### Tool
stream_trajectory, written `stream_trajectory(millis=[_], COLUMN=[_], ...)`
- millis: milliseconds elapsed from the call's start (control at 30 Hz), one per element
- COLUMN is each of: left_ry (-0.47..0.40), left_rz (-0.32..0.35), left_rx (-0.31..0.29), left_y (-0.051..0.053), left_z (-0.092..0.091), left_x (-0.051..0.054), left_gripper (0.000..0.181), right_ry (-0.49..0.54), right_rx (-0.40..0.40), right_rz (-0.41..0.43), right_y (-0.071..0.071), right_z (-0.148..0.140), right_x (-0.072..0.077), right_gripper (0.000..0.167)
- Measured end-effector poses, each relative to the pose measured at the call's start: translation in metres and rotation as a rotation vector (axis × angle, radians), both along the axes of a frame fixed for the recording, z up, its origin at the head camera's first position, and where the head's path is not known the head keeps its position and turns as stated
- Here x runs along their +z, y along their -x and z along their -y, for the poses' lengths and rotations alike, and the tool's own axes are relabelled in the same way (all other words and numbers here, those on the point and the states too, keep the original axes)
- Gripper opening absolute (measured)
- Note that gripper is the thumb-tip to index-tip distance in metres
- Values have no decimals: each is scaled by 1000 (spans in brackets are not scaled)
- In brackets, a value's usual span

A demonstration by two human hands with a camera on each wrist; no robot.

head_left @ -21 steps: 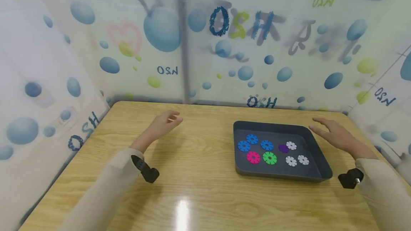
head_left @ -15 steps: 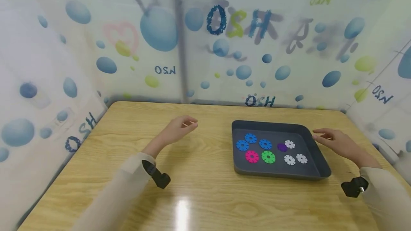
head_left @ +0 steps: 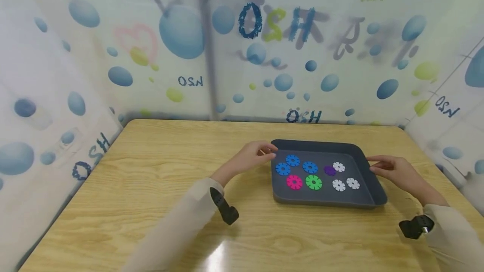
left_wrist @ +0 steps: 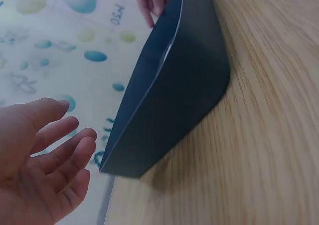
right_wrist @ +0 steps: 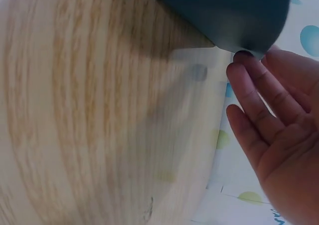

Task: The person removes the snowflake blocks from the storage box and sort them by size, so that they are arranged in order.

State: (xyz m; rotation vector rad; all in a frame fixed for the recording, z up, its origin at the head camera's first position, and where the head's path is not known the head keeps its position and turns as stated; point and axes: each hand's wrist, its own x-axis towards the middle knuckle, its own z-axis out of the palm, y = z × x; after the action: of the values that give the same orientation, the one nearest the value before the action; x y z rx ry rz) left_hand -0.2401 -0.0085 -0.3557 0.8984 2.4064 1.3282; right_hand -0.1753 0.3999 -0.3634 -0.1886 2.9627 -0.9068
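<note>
A dark grey rectangular tray (head_left: 329,202) lies on the wooden table, holding several small notched discs: blue (head_left: 310,167), pink (head_left: 294,182), green (head_left: 314,182), purple (head_left: 330,170) and white (head_left: 353,183). Beside the tray's left rim is my left hand (head_left: 254,155), fingers loosely bent around nothing. The left wrist view shows a gap between this hand (left_wrist: 47,160) and the tray's wall (left_wrist: 184,75). At the right rim, my right hand (head_left: 395,173) has its fingertips against the tray. In the right wrist view its fingers (right_wrist: 256,103) are mostly straight; the thumb tip is hidden behind the tray wall.
Wooden table (head_left: 151,167) surrounds the tray, with wider surface on its left. A patterned curtain (head_left: 234,53) stands behind the table's far edge, and similar walls flank both sides. Black wrist cameras (head_left: 227,209) sit on both forearms.
My left hand has moved right across the table to the tray's left rim. My right hand has lowered slightly to the right rim. The view has shifted a little.
</note>
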Motion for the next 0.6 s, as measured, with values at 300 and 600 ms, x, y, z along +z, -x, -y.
stream_trajectory(millis=[300,600], left_ry=[37,304], left_rz=[9,12], left_rx=[-170,-297], left_y=[5,14], left_z=[-47,-74], left_x=[0,2], left_gripper=[27,23], right_ry=[36,38], right_rx=[-6,-1], right_rz=[-9,-10], right_y=[2,1], right_z=[-2,-2], right_x=[-4,-4], right_gripper=[44,43])
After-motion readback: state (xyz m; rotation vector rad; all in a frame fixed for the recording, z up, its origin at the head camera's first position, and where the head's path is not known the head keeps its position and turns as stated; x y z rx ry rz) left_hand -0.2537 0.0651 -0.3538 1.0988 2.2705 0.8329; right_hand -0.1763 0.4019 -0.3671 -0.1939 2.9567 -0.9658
